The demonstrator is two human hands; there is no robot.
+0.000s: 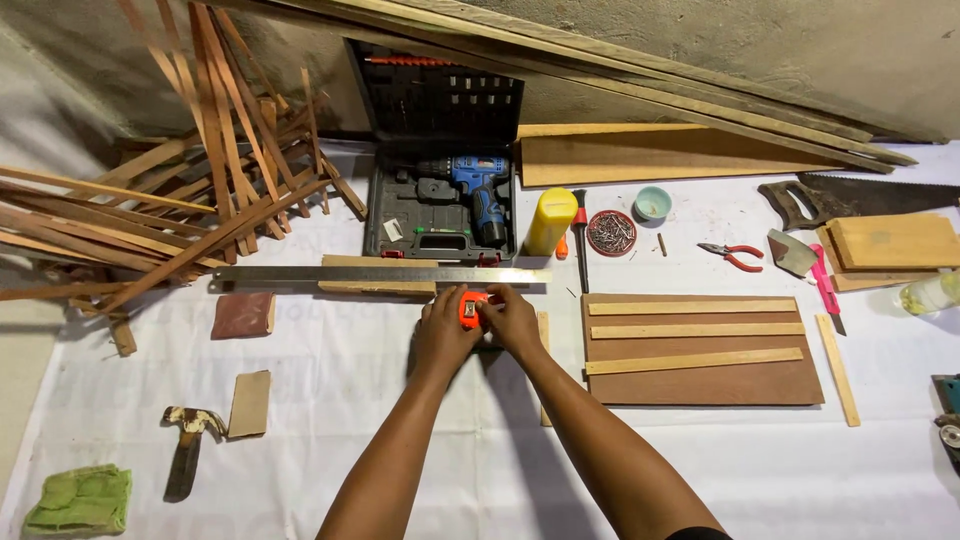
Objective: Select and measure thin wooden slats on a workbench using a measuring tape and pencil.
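My left hand (443, 335) and my right hand (513, 320) meet at the middle of the white sheet, both closed around a small orange tool (469, 308), probably a tape measure or cutter. Just beyond my fingers lies a long steel ruler (380, 273) across a wooden strip (378, 287). A thin wooden strip (543, 330) runs under my right hand. A brown board (702, 378) carrying three pale wooden slats (692, 330) sits to the right of my hands.
An open drill case with a blue drill (478, 190) stands behind the ruler, with a yellow bottle (550, 221), a dish of nails (611, 232) and red pliers (736, 255) nearby. A handsaw (860, 195) lies far right. Scrap strips (180, 200) pile at left; hammer (188, 450) and sandpaper (243, 314) lie lower left.
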